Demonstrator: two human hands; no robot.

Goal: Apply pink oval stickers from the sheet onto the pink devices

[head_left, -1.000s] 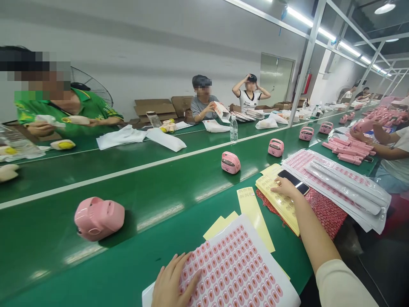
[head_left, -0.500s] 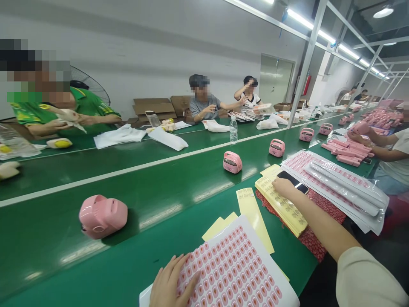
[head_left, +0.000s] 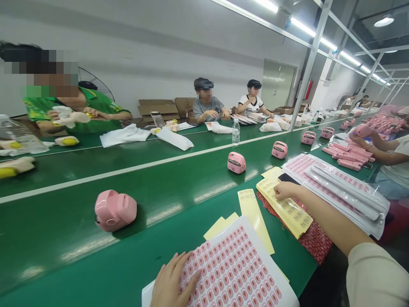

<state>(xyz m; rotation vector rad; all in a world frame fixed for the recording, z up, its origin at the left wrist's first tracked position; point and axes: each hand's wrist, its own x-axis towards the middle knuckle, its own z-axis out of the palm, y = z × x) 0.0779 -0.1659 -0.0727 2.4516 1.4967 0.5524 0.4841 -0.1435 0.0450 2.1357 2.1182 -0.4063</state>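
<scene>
My left hand (head_left: 174, 279) lies with fingers spread on a white sheet of pink oval stickers (head_left: 223, 268) at the near edge of the table. On the right, my right hand (head_left: 285, 190) is closed, its fingertips pinching at a yellow label sheet (head_left: 289, 209) on top of a stack. Under that stack lies red patterned wrapping (head_left: 315, 245). A dark phone (head_left: 289, 179) is partly hidden behind my right hand. Between my hands rests a loose yellow strip with a few labels (head_left: 254, 221), beside more yellow paper (head_left: 220, 228).
A pink rounded device (head_left: 116, 211) sits on the green conveyor belt (head_left: 179, 183), with several more farther along. Bagged sticker sheets (head_left: 338, 187) and a pile of pink parts (head_left: 348, 153) lie to the right. Co-workers sit across the belt; another person's hands (head_left: 361, 134) work at right.
My right hand has drawn slightly down off the phone, and the top yellow sheet has shifted to the right. My left hand stays put. The near pink device appears farther right.
</scene>
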